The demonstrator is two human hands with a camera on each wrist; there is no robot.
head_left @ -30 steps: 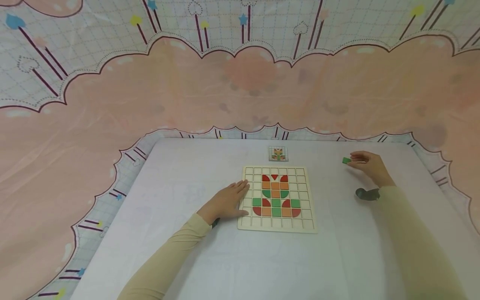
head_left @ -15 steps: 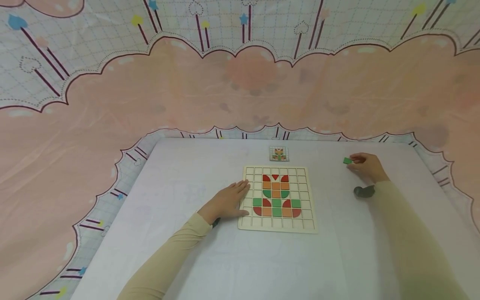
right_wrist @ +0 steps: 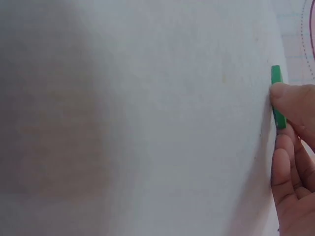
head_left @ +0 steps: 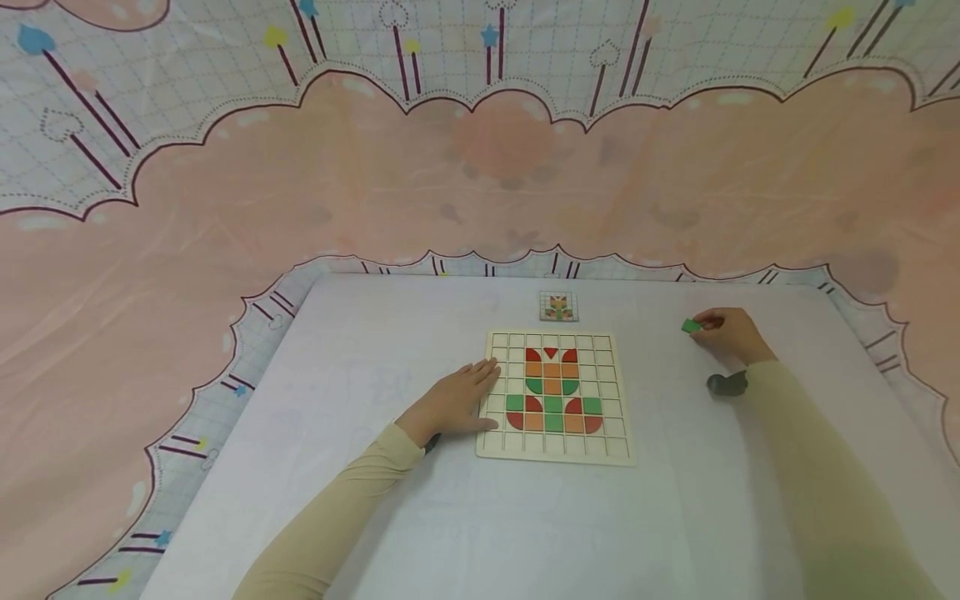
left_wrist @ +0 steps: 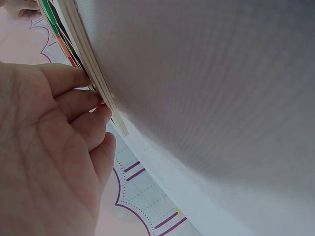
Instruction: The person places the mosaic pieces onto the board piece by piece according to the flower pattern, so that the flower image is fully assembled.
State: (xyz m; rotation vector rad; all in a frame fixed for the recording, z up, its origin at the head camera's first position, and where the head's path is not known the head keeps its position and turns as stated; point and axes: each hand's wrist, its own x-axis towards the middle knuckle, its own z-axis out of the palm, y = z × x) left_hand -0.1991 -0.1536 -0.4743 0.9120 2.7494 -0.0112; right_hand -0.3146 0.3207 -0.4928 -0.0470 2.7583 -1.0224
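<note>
A square pale grid board (head_left: 555,448) lies on the table, with red, orange and green tiles forming a flower pattern in its cells. My left hand (head_left: 453,402) rests on the board's left edge, fingers fairly straight; the left wrist view shows its fingertips against the board's layered rim (left_wrist: 93,69). Off to the right of the board, my right hand (head_left: 731,333) pinches a small green tile (head_left: 691,326) between thumb and fingers. In the right wrist view that green tile (right_wrist: 276,76) is seen edge-on, close to the white table surface.
Behind the board lies a small pattern card (head_left: 558,307) printed with a similar flower. The white tabletop (head_left: 360,350) ends at a patterned cloth (head_left: 525,200) behind it and at the sides. A dark rounded wrist camera (head_left: 726,384) sits by my right wrist.
The green tile in my right hand has turned and shifted slightly left. My right forearm moved a little to the left. My left hand has stayed on the board.
</note>
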